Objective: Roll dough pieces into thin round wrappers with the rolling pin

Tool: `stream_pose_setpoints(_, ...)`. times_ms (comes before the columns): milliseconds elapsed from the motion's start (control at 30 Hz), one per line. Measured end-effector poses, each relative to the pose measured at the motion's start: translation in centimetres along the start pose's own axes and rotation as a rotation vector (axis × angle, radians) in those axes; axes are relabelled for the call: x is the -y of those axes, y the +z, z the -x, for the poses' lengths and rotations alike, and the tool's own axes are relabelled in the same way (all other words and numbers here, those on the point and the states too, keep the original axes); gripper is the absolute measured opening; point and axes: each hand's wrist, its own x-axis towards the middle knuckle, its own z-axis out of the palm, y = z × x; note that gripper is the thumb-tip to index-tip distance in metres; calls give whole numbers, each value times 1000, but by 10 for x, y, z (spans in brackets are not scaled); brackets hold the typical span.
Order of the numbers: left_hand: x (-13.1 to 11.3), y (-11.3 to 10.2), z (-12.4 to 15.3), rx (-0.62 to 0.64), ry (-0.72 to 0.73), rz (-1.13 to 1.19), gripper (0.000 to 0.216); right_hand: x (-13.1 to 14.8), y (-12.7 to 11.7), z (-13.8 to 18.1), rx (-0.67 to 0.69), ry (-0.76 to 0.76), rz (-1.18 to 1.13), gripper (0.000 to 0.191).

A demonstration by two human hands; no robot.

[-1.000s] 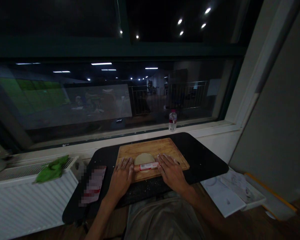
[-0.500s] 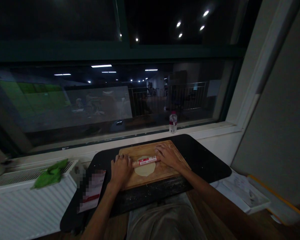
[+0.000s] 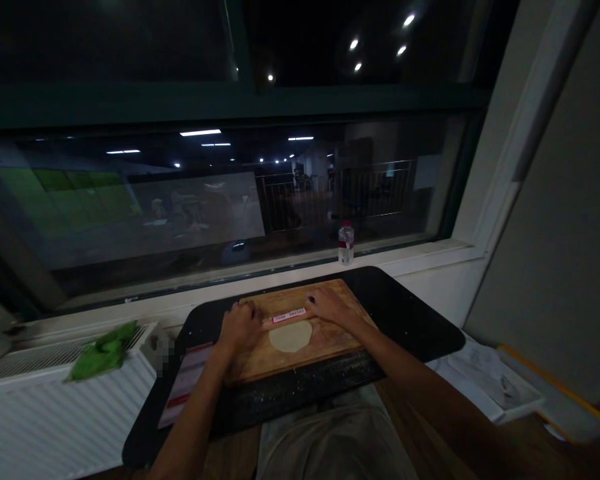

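Both of my hands are on a wooden rolling pin [image 3: 289, 316] that has a red and white label round its middle. My left hand [image 3: 239, 324] is curled over its left end, and my right hand [image 3: 326, 305] closes over the right end. Just on the near side of the pin lies a thin, pale, roughly round sheet of dough [image 3: 291, 337]. The pin lies along the dough's far edge. Under it all is a wooden board [image 3: 260, 361], which rests on a black table [image 3: 410, 317].
A printed packet or leaflet [image 3: 193, 367] lies at the table's left, partly behind my left forearm. A water bottle [image 3: 346, 243] stands on the windowsill. A green cloth [image 3: 105, 350] drapes over the white radiator [image 3: 70, 413]. A white box [image 3: 500, 387] sits at lower right.
The rolling pin and both hands have moved away from me, from the middle of the dough to its far edge. The label has turned with the pin.
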Motion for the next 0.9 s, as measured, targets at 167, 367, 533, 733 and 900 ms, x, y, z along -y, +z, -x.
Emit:
stream_pose_setpoints(167,-10,-2,-22,78,58,-17,49,-4,-3,-11,41,-169,17,48)
stream_pose_setpoints(367,-10,9,-20,122,89,-20,52,-8,7,-12,105,-18,-86,66)
stream_pose_setpoints(533,-11,10,-10,129,133,-46,52,-10,16,-6,135,21,-103,71)
stream_pose_setpoints(733,-16,9,2,105,149,-75,50,-13,33,6,26,-70,16,58)
stream_pose_setpoints(900,-16,11,13,59,157,-67,47,-9,39,20,-109,-97,65,55)
